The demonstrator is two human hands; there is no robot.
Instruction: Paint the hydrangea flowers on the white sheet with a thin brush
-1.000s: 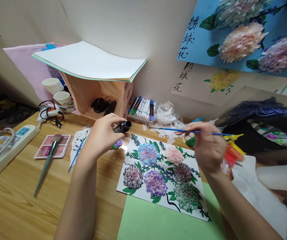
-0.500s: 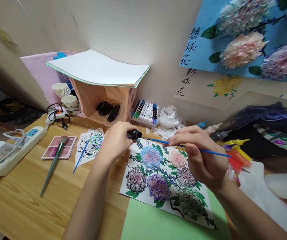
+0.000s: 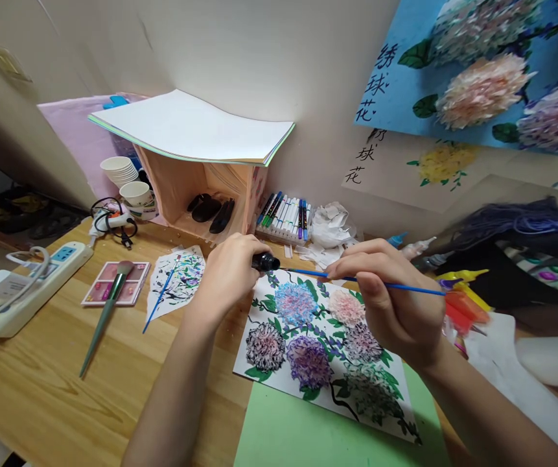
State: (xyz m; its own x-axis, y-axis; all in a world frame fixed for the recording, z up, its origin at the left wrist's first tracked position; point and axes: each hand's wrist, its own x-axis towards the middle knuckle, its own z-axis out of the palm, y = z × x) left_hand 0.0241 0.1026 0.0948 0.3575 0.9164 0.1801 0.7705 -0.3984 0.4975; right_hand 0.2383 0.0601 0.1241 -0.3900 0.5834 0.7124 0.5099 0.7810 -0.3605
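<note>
My left hand (image 3: 234, 267) is closed round a small black bottle (image 3: 265, 262), tipped on its side with its mouth toward the right. In my right hand (image 3: 393, 292) a thin blue paintbrush (image 3: 405, 287) is pinched, its tip at the bottle's mouth. Whether the bristles are inside the opening is too small to tell. Below both hands lies a white sheet painted with hydrangeas (image 3: 308, 363) in blue, pink, purple and dark tones, with green leaves. It rests partly on a light green sheet (image 3: 279, 428). My right hand hides part of the painting's right side.
On the left are a paint-smeared scrap (image 3: 176, 288) with another blue brush (image 3: 161, 295), a large makeup brush (image 3: 101, 324) on a pink palette (image 3: 135, 285), and a power strip (image 3: 40, 292). Markers (image 3: 286, 217) and crumpled tissue (image 3: 330, 224) stand behind. Paint tubes (image 3: 468, 305) lie right.
The bottle and left hand have shifted slightly right. The brush tip stays at the bottle's mouth. The whole view has moved a little.
</note>
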